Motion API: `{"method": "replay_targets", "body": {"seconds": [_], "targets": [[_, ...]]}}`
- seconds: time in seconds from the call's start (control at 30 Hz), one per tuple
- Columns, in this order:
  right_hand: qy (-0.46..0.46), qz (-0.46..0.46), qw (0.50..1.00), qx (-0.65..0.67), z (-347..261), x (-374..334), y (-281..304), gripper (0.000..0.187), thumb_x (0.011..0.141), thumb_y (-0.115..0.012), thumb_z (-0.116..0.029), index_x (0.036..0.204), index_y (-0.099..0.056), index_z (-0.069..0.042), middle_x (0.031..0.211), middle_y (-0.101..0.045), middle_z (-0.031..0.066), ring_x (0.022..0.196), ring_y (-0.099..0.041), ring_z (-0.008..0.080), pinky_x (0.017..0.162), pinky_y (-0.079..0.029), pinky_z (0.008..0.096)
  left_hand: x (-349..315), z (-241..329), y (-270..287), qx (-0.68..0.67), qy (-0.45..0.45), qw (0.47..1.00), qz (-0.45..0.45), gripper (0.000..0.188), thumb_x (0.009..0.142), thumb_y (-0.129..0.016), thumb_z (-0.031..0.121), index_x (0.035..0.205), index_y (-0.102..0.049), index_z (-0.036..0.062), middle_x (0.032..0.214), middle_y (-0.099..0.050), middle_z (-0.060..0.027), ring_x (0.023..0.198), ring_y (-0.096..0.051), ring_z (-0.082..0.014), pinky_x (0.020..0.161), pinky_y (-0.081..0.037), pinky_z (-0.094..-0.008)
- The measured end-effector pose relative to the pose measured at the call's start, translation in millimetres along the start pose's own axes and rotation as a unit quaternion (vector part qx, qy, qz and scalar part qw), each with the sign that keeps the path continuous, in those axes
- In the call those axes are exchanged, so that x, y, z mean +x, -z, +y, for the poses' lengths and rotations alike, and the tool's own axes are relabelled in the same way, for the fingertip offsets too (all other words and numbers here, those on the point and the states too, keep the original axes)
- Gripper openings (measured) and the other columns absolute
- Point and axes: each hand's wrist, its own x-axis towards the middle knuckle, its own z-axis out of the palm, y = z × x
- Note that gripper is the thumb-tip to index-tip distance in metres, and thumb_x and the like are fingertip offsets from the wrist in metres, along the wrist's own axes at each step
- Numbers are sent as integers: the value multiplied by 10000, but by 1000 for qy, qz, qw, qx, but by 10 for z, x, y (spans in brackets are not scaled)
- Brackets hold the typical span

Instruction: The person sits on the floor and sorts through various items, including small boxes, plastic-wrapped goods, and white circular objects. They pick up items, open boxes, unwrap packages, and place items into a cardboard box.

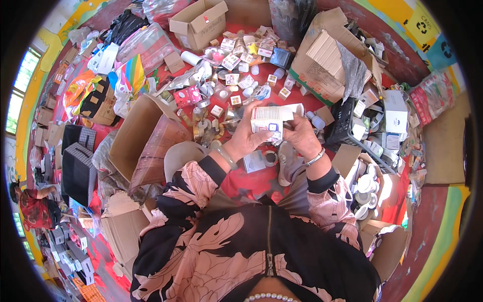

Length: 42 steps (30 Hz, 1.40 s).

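Both hands are around a small white printed carton (266,115) in front of my body, its flap standing out at the right. My left hand (245,139) grips it from the left side and below, thumb along its lower edge. At the right end, my right hand (303,138) has its fingers closed on the carton by the flap; the fingertips are partly hidden. Whether anything is inside cannot be made out. Beneath the hands, on the red floor, lie a pale flat box (254,161) and a small round ring-like piece (271,158).
Small cartons (232,62) and jars lie heaped ahead. An open cardboard box (198,24) stands behind them. At right are a black crate (347,123) and a box of white round lids (366,187). A large cardboard box (146,141) flanks my left. Another person (37,206) is far left.
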Motion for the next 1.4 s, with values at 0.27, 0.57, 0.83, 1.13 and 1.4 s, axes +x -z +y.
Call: {"method": "replay_targets", "body": {"seconds": [0.27, 0.57, 0.83, 1.13, 1.4], "targets": [[-2, -137, 990, -25, -125, 2, 152, 309, 791, -640, -44, 1095, -590, -26, 901, -634, 12, 803, -560, 83, 685, -473, 244, 18, 53, 28, -148, 96, 984, -20, 770, 763, -727, 189, 1344, -244, 41, 1174, -460, -78, 1109, -457, -168, 955, -376, -327], [272, 266, 867, -321, -162, -48, -173, 125, 753, -672, -23, 877, -682, -24, 885, -650, 80, 705, -610, 146, 656, -490, 251, 82, -14, -3, -258, 138, 949, 117, 517, 796, -666, 127, 1224, -389, 40, 1038, -544, -54, 911, -571, -131, 773, -508, -307], [56, 180, 979, 82, -122, -18, 158, 511, 790, -676, -93, 1254, -469, -38, 1022, -591, 54, 850, -549, 100, 735, -458, 232, 99, 98, 241, -473, 127, 864, 116, 557, 862, -556, 425, 1279, -427, 79, 1225, -532, -99, 1115, -520, -252, 899, -450, -414], [39, 57, 987, 142, -161, 21, -297, 706, 778, -682, -86, 1383, -320, -116, 1171, -559, 69, 1057, -535, 172, 889, -437, 311, 61, -18, 35, -443, 262, 848, 128, 526, 891, -464, 493, 1267, -446, 126, 1232, -521, -100, 1125, -507, -270, 934, -416, -479], [185, -15, 983, 6, -185, -19, -192, 811, 749, -702, -312, 1408, -267, -128, 1230, -528, 100, 1112, -507, 196, 943, -391, 308, 71, 12, -6, -450, 239, 853, 111, 526, 885, -456, 521, 1254, -443, 147, 1186, -541, -66, 1076, -545, -227, 843, -484, -417]]}}
